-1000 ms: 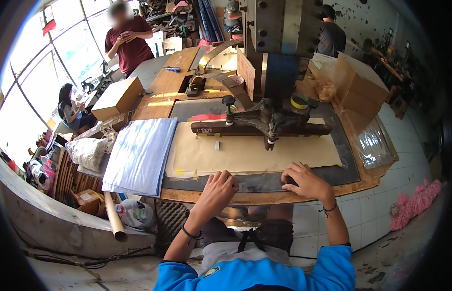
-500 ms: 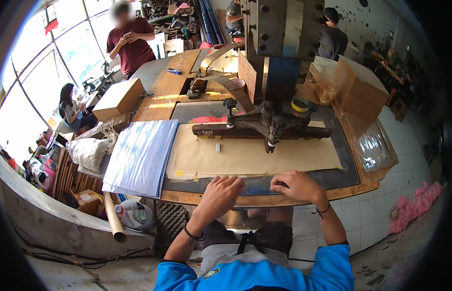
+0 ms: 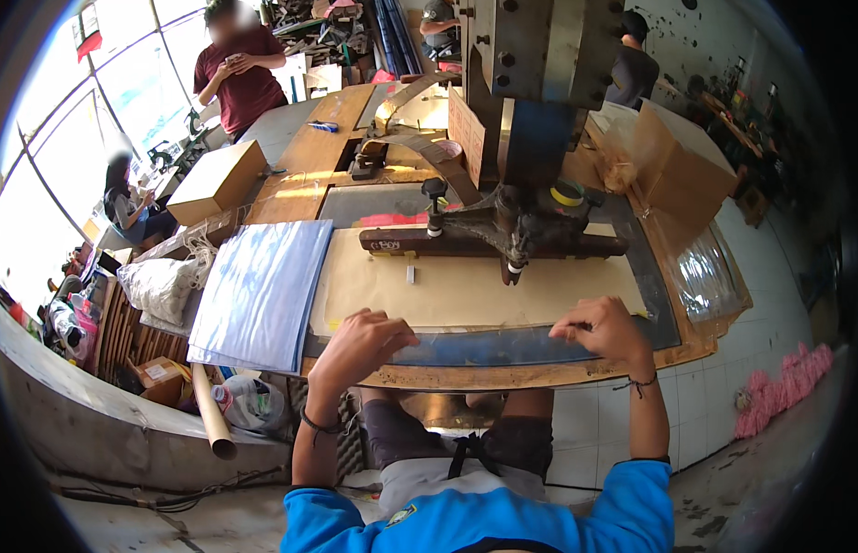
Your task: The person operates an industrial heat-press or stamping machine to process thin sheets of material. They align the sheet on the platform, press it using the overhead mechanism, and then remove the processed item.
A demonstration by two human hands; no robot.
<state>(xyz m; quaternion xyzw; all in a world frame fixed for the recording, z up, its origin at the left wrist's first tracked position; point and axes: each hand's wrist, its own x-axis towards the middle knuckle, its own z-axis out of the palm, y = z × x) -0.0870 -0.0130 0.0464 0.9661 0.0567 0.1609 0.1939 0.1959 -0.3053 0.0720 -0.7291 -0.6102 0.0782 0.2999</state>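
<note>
Over the front edge of the brown paper sheet (image 3: 484, 295) I hold both hands apart, fingers curled. My left hand (image 3: 363, 343) hovers near the sheet's left front corner, beside the stack of clear-blue plastic sheets (image 3: 258, 290). My right hand (image 3: 606, 330) is near the right front corner. Both look pinched closed; what they hold, if anything, cannot be made out. A dark metal bar (image 3: 558, 244) of the press (image 3: 512, 221) crosses the far part of the paper. A small light-grey piece (image 3: 411, 275) lies on the paper, just in front of the bar.
Cardboard boxes stand at the table's left (image 3: 217, 184) and right (image 3: 682, 166). The tall press column (image 3: 535, 147) rises at the back, with a yellow tape roll (image 3: 567, 193) beside it. A cardboard tube (image 3: 212, 415) leans below left. Several people are farther back.
My hands have moved apart: the left went left, the right went right, both slightly farther over the table. The view has shifted a little; paper and press stay in place.
</note>
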